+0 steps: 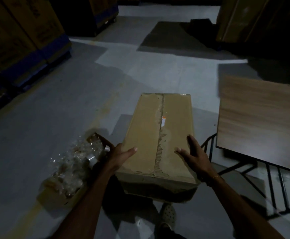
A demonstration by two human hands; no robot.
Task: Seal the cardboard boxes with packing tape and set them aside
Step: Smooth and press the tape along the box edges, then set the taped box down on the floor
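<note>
Dim floor [71, 100], hands on box [159, 135], seemingly.

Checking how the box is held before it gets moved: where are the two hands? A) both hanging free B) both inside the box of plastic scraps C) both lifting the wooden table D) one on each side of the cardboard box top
D: the left hand and right hand lie on the near top of the cardboard box, one at each side edge.

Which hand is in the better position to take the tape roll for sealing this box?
Probably the left hand. It rests on the left edge of the cardboard box, right beside the tape roll in the open carton of scraps. The right hand lies on the box's far side.
</note>
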